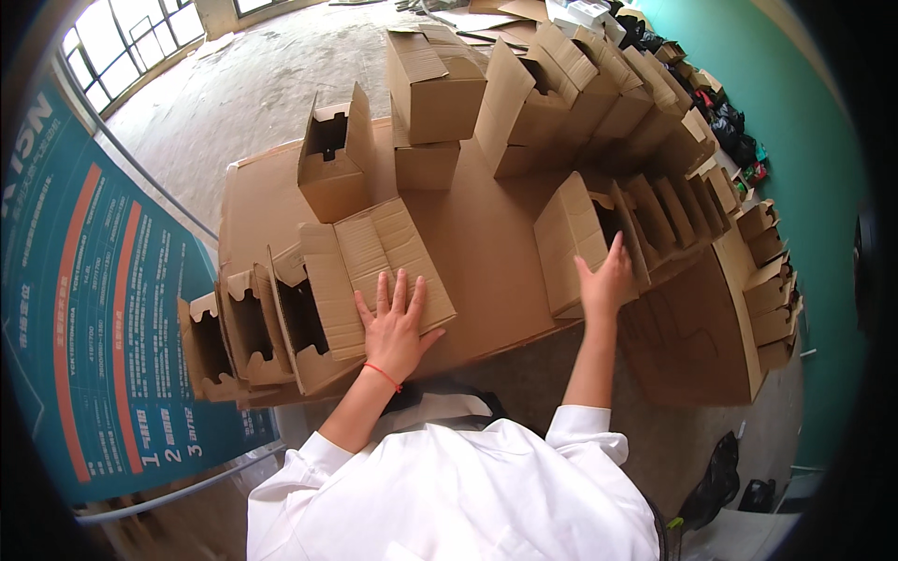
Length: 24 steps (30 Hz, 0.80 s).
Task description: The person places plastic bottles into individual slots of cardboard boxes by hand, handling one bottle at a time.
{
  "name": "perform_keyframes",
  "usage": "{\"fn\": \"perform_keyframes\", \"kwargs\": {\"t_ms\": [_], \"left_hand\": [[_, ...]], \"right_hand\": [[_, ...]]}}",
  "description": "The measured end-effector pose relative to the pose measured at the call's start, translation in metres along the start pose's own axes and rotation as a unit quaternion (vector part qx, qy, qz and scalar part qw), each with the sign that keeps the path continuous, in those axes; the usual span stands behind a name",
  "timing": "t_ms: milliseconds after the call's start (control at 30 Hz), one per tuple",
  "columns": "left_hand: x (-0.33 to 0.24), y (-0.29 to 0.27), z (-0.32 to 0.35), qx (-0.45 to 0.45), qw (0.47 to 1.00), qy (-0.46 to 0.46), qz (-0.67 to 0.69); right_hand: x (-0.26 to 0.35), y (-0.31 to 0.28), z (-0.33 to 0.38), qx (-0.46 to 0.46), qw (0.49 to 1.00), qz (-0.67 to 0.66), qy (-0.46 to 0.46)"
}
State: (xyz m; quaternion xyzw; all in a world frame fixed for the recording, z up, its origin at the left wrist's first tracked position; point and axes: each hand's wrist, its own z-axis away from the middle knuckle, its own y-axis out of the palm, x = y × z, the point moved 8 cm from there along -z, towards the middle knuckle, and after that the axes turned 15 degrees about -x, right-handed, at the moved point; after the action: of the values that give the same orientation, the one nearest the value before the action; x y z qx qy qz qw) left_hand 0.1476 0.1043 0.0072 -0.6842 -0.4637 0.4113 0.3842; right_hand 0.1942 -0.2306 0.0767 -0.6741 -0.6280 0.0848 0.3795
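My left hand (pixel 394 329) lies flat, fingers spread, on the folded flaps of a brown cardboard box (pixel 379 236) at the front left of the cardboard-covered surface (pixel 458 224). A red string circles that wrist. To the right, my right hand (pixel 606 279) is at the near edge of an open-topped cardboard box (pixel 563 238). Its thumb and index finger are apart, and the other fingers are partly hidden. Whether it presses on that box I cannot tell. Left of my left hand stand several open boxes (pixel 251 327) in a row.
Farther back stand an open box (pixel 337 173) and two stacked boxes (pixel 435 84). Rows of open boxes (pixel 599 93) fill the right side, and more boxes (pixel 772 290) stand beyond. A blue printed banner (pixel 112 309) borders the left. Black bags (pixel 716 481) lie on the floor at right.
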Motion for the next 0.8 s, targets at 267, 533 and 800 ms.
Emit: {"fn": "perform_keyframes", "kwargs": {"t_ms": [267, 533, 800], "left_hand": [[0.004, 0.002, 0.003, -0.009, 1.0, 0.01, 0.024], [0.001, -0.006, -0.001, -0.023, 0.998, -0.001, 0.061], [-0.022, -0.022, -0.026, -0.127, 0.958, -0.078, 0.246]], "right_hand": [[0.089, 0.016, 0.04, 0.146, 0.968, -0.206, -0.011], [0.16, 0.021, 0.087, 0.234, 0.901, -0.365, -0.027], [0.161, 0.03, 0.096, 0.305, 0.885, -0.286, -0.206]]}}
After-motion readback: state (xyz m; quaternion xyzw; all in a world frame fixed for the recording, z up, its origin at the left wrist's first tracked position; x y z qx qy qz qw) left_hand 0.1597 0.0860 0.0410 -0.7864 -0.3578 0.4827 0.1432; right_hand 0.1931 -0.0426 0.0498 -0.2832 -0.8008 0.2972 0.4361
